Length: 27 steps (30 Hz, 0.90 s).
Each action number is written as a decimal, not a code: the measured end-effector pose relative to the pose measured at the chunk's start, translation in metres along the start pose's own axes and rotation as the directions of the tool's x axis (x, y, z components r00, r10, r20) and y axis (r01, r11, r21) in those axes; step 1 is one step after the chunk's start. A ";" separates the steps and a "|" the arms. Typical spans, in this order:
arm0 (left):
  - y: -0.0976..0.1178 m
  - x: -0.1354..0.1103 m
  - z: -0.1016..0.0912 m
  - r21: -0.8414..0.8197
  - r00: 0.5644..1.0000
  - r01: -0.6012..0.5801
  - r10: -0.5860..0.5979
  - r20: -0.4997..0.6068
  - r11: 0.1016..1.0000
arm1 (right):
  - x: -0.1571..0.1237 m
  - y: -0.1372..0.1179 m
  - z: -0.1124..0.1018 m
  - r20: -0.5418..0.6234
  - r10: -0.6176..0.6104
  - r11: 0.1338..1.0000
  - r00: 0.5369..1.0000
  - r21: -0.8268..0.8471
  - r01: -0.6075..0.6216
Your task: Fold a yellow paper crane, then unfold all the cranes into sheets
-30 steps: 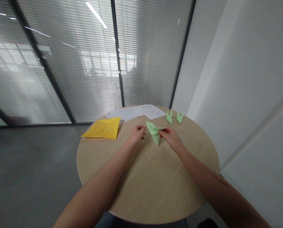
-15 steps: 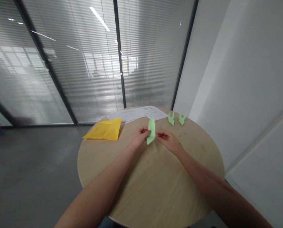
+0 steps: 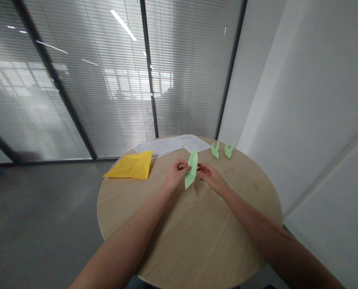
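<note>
Pinches folded green paper (image 3: 192, 166) in left hand (image 3: 176, 173); cannot tell whether also with right hand (image 3: 211, 177), alongside. Has broad worktop (image 3: 193, 237) toward near edge, unreadable print on far-edge sheets (image 3: 193, 143).

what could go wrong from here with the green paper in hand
The left hand pinches the green folded paper, so a tight grip might crease it. The right hand is right beside it, and a clumsy push could bend the folds. Two small green pieces sit near the far edge of the table; a bump might knock them off.
</note>
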<state>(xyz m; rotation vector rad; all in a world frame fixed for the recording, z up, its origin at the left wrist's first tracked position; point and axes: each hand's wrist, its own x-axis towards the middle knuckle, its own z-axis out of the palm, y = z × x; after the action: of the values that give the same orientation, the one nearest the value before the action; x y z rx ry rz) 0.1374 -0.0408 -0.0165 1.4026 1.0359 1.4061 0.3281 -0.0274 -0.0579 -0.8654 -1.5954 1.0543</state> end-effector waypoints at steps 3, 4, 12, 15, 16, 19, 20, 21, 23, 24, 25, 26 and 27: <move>0.000 0.000 0.002 0.032 1.000 -0.010 0.009 0.018 0.999 | -0.002 -0.003 0.003 0.079 -0.052 0.999 0.996 0.004 0.052; 0.000 0.000 0.003 0.036 1.000 -0.017 0.016 0.026 0.999 | -0.003 -0.004 0.004 0.103 -0.061 0.998 0.993 0.015 0.060; 0.000 -0.003 0.004 0.088 0.993 -0.055 0.046 0.108 0.995 | -0.002 -0.001 0.006 0.133 0.056 0.987 0.990 0.145 -0.076; -0.002 -0.003 0.003 0.153 0.989 -0.117 0.100 0.112 0.981 | -0.001 0.000 0.006 0.076 0.094 0.975 0.993 0.194 -0.107; -0.003 -0.003 0.003 0.189 0.986 -0.137 0.115 0.124 0.972 | 0.000 0.000 0.005 0.051 0.101 0.973 0.994 0.204 -0.109; -0.005 -0.005 0.004 0.301 0.973 -0.176 0.120 0.195 0.937 | 0.001 -0.001 0.003 0.002 0.118 0.969 0.993 0.217 -0.115; -0.005 -0.006 0.005 0.333 0.970 -0.180 0.112 0.214 0.925 | 0.002 -0.002 0.002 -0.007 0.122 0.969 0.992 0.218 -0.118; -0.006 -0.007 0.006 0.358 0.970 -0.181 0.104 0.222 0.916 | 0.002 -0.002 0.001 -0.013 0.125 0.968 0.992 0.220 -0.120; -0.007 -0.008 0.008 0.384 0.974 -0.177 0.104 0.203 0.906 | 0.002 -0.002 0.001 -0.018 0.127 0.968 0.992 0.221 -0.121; -0.008 -0.008 0.008 0.386 0.976 -0.178 0.114 0.183 0.905 | 0.002 -0.002 0.001 -0.015 0.126 0.969 0.992 0.218 -0.119; -0.008 -0.008 0.008 0.385 0.979 -0.181 0.127 0.161 0.905 | 0.002 -0.002 0.002 -0.009 0.123 0.970 0.992 0.210 -0.118; -0.009 -0.008 0.007 0.381 0.980 -0.186 0.142 0.143 0.905 | 0.002 -0.002 0.002 -0.001 0.119 0.973 0.993 0.200 -0.116; -0.009 -0.008 0.007 0.378 0.980 -0.192 0.153 0.129 0.906 | 0.002 -0.002 0.003 0.009 0.113 0.975 0.994 0.190 -0.112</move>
<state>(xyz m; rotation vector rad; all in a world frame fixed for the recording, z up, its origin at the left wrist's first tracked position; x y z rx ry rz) 0.1442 -0.0459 -0.0273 1.8740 1.1968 1.2837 0.3251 -0.0271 -0.0555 -0.8336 -1.4306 1.2640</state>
